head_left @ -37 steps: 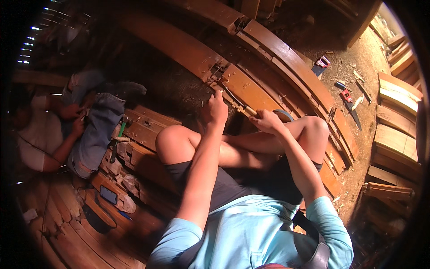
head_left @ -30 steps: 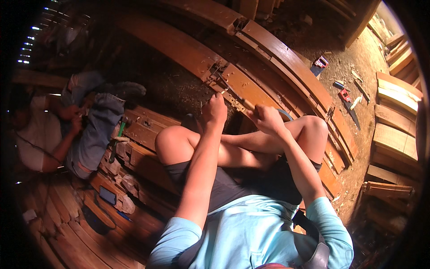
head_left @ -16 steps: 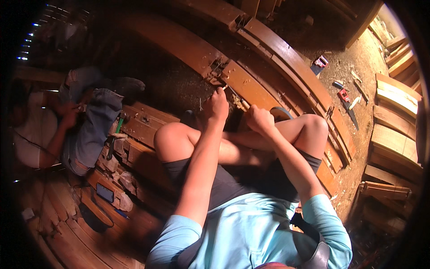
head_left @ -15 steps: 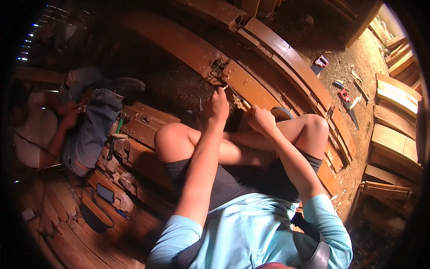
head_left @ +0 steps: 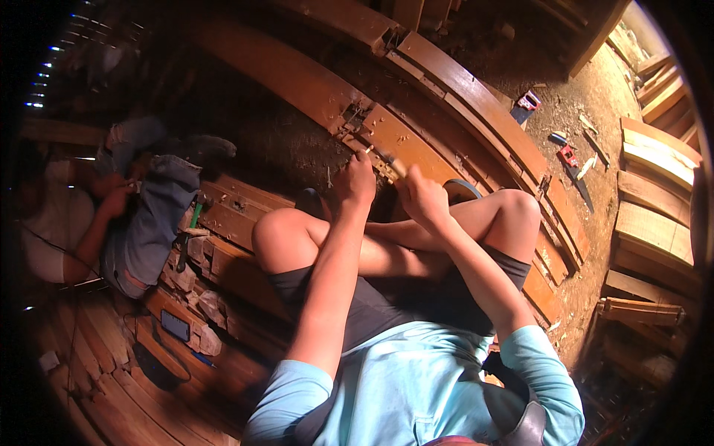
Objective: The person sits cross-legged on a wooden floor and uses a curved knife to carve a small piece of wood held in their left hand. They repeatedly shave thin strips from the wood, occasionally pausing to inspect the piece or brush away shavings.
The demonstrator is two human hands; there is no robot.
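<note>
Curved wooden plank: joint work under way, not finished

Curved wooden plank (head_left: pixel 416 149) lies on the dirt floor ahead of the seated person's knees. Left hand (head_left: pixel 355 181) is closed around a thin pale tool, likely a chisel (head_left: pixel 366 151), tip at the plank's notched joint (head_left: pixel 355 123). Right hand (head_left: pixel 421 198) is fisted on a small striker (head_left: pixel 396 165); too blurred to identify. Notch looks rough, with chips around it, so cutting seems part done. No containers visible. Loose hand tools (head_left: pixel 569 160) sit near the floor's right edge.

Both hands (head_left: pixel 388 187) fisted, arms outstretched.
</note>
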